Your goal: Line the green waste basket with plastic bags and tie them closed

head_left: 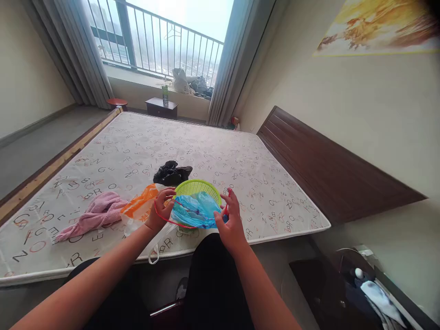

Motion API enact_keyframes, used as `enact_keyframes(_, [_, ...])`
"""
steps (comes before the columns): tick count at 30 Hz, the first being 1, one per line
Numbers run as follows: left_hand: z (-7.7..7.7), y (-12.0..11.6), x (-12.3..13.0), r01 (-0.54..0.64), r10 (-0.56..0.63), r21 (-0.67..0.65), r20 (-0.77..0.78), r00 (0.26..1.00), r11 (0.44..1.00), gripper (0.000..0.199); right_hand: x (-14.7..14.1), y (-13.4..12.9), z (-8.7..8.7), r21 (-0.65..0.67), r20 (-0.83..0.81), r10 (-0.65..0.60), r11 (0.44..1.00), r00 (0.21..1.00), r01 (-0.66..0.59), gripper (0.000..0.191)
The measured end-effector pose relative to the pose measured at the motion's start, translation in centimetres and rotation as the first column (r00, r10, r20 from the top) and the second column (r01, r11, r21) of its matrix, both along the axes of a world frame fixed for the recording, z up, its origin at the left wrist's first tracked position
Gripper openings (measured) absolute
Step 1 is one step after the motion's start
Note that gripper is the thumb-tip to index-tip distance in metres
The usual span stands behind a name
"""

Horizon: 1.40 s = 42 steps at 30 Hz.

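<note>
Pink towel (99, 211) on mattress (113, 146), then orange-and-white bag (140, 204). My left hand (162, 210): fingers half curled, red cord (180, 225) looped about it; pinch, cannot tell. Black bag (172, 174) beyond. Cord spans hand to hand, before blue bag (197, 208) in green basket (197, 186). My right hand (229, 222): partly open, cord around fingers, tightness unclear.

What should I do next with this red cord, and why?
Perhaps ease your left hand slightly away from your right hand: the red cord loops at the left and sags in front of the blue bag, so this might take up slack.
</note>
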State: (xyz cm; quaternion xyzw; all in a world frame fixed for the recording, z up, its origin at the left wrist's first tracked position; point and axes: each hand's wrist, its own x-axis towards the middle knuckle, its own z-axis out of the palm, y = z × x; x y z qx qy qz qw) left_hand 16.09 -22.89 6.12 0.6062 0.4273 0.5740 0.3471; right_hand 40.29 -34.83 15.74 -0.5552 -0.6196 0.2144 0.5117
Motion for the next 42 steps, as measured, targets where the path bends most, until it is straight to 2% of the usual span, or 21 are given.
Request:
enact_keyframes(2, [3.2,-0.7,1.0,0.086,-0.082,-0.135,0.039,0.996,0.987,0.021,-0.1,0.1,0.5,-0.038,0.032,0.068,0.997,0.997,-0.067,0.052])
enact_keyframes(3, [4.8,-1.1,1.5,0.148,-0.142,-0.227,0.041,0.989,0.963,0.020,-0.3,0.0,0.8,-0.057,0.040,0.108,0.993,0.993,-0.105,0.054])
enact_keyframes(6, [9.3,-2.7,2.6,0.338,-0.400,-0.451,-0.047,0.915,0.826,0.020,-0.9,-0.7,2.1,-0.097,0.052,0.222,0.972,0.974,-0.216,0.057])
enact_keyframes(9, [12.8,-4.8,3.3,0.474,-0.627,-0.484,-0.222,0.747,0.735,0.018,-1.6,-1.7,3.3,-0.080,0.061,0.315,0.947,0.947,-0.310,0.061])
enact_keyframes(12, [14.8,-6.4,3.7,0.592,-0.740,-0.447,-0.343,0.579,0.670,0.016,-1.9,-2.5,4.1,-0.058,0.099,0.394,0.919,0.914,-0.390,0.064])
enact_keyframes(14, [15.2,-7.1,3.9,0.606,-0.766,-0.469,-0.393,0.509,0.643,0.017,-1.8,-3.0,4.3,-0.087,0.127,0.400,0.916,0.908,-0.392,0.057])
enact_keyframes(16, [15.3,-7.6,4.0,0.573,-0.760,-0.500,-0.446,0.472,0.649,0.017,-1.5,-3.4,4.3,-0.133,0.149,0.379,0.923,0.913,-0.361,0.048])
enact_keyframes(22, [15.8,-10.5,4.5,0.534,-0.738,-0.511,-0.497,0.456,0.674,0.012,-0.5,-4.6,4.0,-0.145,0.211,0.375,0.925,0.903,-0.351,0.039])
enact_keyframes(26, [16.0,-12.9,5.0,0.485,-0.608,-0.374,-0.568,0.554,0.791,0.012,-0.2,-4.9,3.9,-0.102,0.162,0.279,0.959,0.947,-0.265,0.020])
enact_keyframes(30, [15.1,-13.9,5.4,0.455,-0.532,-0.286,-0.561,0.634,0.843,0.013,0.3,-4.8,4.2,-0.082,-0.009,0.156,0.984,0.988,-0.156,0.010])
enact_keyframes(32, [14.5,-14.0,5.5,0.440,-0.507,-0.253,-0.483,0.714,0.862,0.023,0.5,-4.6,4.5,-0.131,-0.187,0.078,0.986,0.979,-0.103,0.015])
enact_keyframes(35, [14.0,-13.8,5.4,0.426,-0.479,-0.219,-0.371,0.795,0.878,0.040,0.8,-3.9,4.9,-0.178,-0.419,-0.028,0.983,0.908,-0.052,0.029])
enact_keyframes(37, [13.9,-13.6,5.2,0.457,-0.495,-0.195,-0.411,0.766,0.868,0.031,1.1,-3.4,5.1,-0.156,-0.483,-0.062,0.988,0.874,-0.016,0.033])
enact_keyframes(39, [13.7,-13.3,5.2,0.523,-0.547,-0.205,-0.501,0.670,0.828,0.023,1.4,-2.7,5.3,-0.128,-0.495,-0.041,0.991,0.868,-0.026,0.034])
enact_keyframes(41, [13.5,-12.7,5.3,0.529,-0.563,-0.239,-0.547,0.620,0.814,0.024,1.6,-2.1,5.5,-0.132,-0.487,0.047,0.983,0.872,-0.127,0.039])
enact_keyframes(42, [13.4,-12.3,5.4,0.493,-0.540,-0.245,-0.541,0.645,0.834,0.025,1.7,-1.8,5.7,-0.142,-0.486,0.100,0.971,0.868,-0.191,0.042])
